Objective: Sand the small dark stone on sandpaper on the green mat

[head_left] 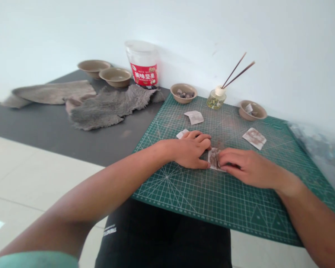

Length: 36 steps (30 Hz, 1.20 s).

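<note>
A small white paper piece with brown-grey smudges (pixel 214 158) lies on the green cutting mat (pixel 184 190) between my hands. My left hand (pixel 191 150) rests palm down on the mat, fingers apart, its thumb at the paper's left edge. The fingers of my right hand (pixel 240 163) are pressed together on the right part of the paper; whatever is under the fingertips is hidden. Just beyond my left fingers a white scrap (pixel 182 134) shows. Further back lie a creased white piece (pixel 194 117) and, to the right, a brown-stained one (pixel 254 138).
Along the wall stand a bowl of dark lumps (pixel 183 93), a reed diffuser (pixel 216 98) and a bowl with scraps (pixel 252 110). Two bowls (pixel 93 67), a red-labelled tub (pixel 143 69) and grey cloths (pixel 108 106) are at the left. Clear plastic (pixel 321 149) covers the right edge.
</note>
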Each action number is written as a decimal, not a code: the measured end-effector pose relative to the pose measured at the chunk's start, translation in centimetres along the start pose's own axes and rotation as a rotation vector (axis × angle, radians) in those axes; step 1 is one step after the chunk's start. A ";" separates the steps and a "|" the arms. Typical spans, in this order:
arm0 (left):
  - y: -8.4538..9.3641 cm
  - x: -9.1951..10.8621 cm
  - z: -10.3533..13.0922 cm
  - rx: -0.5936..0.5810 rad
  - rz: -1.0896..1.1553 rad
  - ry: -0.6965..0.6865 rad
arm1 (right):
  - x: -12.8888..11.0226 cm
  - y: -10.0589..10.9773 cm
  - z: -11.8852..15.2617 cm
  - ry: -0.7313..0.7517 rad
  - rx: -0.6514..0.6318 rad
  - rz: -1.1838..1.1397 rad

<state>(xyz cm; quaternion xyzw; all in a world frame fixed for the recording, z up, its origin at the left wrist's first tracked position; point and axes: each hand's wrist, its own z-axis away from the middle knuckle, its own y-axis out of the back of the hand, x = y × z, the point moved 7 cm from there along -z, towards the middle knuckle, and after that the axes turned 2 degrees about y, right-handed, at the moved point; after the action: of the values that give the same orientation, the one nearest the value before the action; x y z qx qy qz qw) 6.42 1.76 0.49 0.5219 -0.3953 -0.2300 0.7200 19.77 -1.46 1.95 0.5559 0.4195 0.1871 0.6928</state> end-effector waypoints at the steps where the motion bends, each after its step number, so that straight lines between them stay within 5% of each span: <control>1: 0.0 0.0 0.0 0.001 0.002 -0.002 | -0.2 -0.1 -0.1 0.010 0.009 -0.009; 6: 0.0 -0.1 0.0 0.008 -0.007 0.016 | 1.1 1.0 -0.4 -0.096 0.162 0.066; 11: -0.1 0.0 0.0 -0.002 -0.011 0.004 | 0.1 0.3 -0.2 -0.008 0.033 -0.055; 17: -0.1 -0.1 0.0 0.019 -0.016 0.012 | 1.6 1.3 0.2 -0.134 0.170 0.119; 22: -0.1 0.0 0.0 0.004 -0.010 -0.001 | 0.2 0.2 0.1 0.009 0.029 -0.053; 28: 0.0 -0.1 -0.1 0.015 -0.018 0.006 | 1.2 1.3 -0.3 -0.138 0.139 0.036; 32: 0.0 0.0 -0.1 0.002 -0.017 -0.001 | 0.7 0.7 -0.2 -0.070 0.051 -0.052; 36: -0.1 -0.2 -0.1 0.005 -0.005 0.007 | 1.2 1.2 -0.3 -0.100 0.171 0.005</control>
<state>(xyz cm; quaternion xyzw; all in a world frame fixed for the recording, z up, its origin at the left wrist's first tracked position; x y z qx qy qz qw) 6.40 1.90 0.34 0.5254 -0.3918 -0.2290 0.7197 20.45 -0.03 2.61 0.6227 0.3975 0.1243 0.6625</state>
